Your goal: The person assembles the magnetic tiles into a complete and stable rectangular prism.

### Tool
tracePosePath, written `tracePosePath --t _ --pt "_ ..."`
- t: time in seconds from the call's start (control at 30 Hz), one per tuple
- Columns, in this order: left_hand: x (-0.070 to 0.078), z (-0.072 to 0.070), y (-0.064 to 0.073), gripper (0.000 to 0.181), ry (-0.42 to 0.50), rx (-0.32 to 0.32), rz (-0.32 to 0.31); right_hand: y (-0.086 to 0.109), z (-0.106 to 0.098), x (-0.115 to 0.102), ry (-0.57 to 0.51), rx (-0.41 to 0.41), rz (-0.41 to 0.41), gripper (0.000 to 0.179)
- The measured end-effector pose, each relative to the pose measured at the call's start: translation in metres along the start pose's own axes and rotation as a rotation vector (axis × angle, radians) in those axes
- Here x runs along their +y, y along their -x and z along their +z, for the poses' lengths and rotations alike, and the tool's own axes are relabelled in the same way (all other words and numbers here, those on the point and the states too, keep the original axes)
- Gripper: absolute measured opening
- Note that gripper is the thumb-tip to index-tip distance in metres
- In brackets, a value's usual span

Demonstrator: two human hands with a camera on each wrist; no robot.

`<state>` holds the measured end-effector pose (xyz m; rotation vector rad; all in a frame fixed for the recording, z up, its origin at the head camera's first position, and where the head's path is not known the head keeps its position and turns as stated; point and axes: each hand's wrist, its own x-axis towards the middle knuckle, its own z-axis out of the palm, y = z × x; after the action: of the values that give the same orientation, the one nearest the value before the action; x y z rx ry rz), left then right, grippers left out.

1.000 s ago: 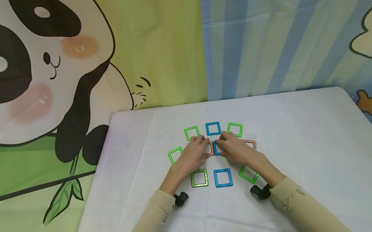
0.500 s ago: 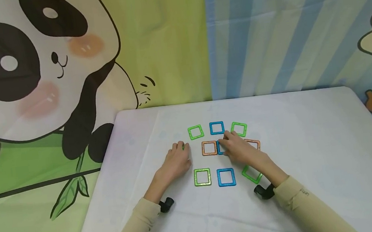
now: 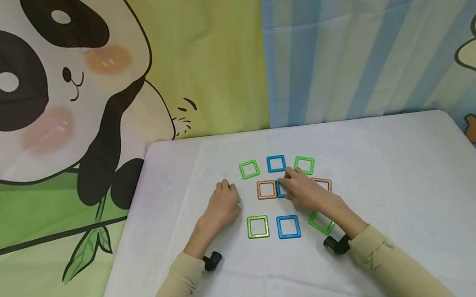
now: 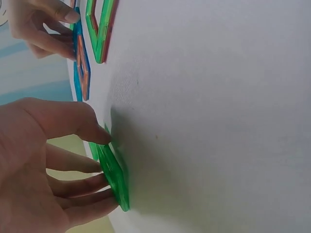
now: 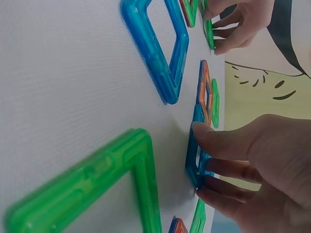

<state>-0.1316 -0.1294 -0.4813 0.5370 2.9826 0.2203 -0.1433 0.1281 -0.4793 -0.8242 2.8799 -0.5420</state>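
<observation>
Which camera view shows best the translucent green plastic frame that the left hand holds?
The left wrist view. It looks closely at the translucent green plastic frame, slanted in the left hand, with one side mostly visible. The head view shows only small green bits past that hand; the right wrist view, a thin, partly hidden edge.

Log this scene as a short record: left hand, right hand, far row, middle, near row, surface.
Left hand: pinches a green square frame
Right hand: pinches a blue square frame
Far row: left green frame, centre blue frame, right green frame
Middle: orange frame beside the held blue one; second orange frame partly hidden
Near row: upright-set green frame, near blue frame, slanted green frame
Surface: white table
</observation>
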Motion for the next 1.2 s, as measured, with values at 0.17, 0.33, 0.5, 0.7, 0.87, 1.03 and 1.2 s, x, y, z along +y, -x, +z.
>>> tracePosePath --t 0.17,0.33,0.5,0.7,0.87,1.03,1.2 --pt "-0.003 0.002 -0.002 0.043 0.046 0.021 0.004 0.0 -0.001 0.0 -0.003 0.002 -0.011 0.043" --pt "0.002 0.0 -0.005 0.059 0.184 -0.006 -0.007 0.005 -0.001 0.003 0.01 -0.001 0.005 0.044" --pt "0.006 -0.004 -0.006 0.068 0.306 -0.025 -0.053 0.006 0.001 0.005 0.01 0.022 -0.015 0.044" --pt "0.003 -0.007 -0.007 0.072 0.414 -0.033 -0.081 0.0 0.003 0.004 0.001 0.024 -0.029 0.044" --pt "0.001 -0.005 -0.008 0.072 0.472 -0.044 -0.06 0.0 0.004 0.004 -0.013 0.028 -0.019 0.045" --pt "-0.001 -0.004 -0.01 0.069 0.573 -0.058 -0.058 0.001 0.005 0.004 -0.014 0.03 -0.022 0.045" --pt "0.001 -0.004 -0.017 0.066 0.676 -0.065 -0.031 0.0 0.004 0.004 -0.017 0.026 -0.013 0.046"
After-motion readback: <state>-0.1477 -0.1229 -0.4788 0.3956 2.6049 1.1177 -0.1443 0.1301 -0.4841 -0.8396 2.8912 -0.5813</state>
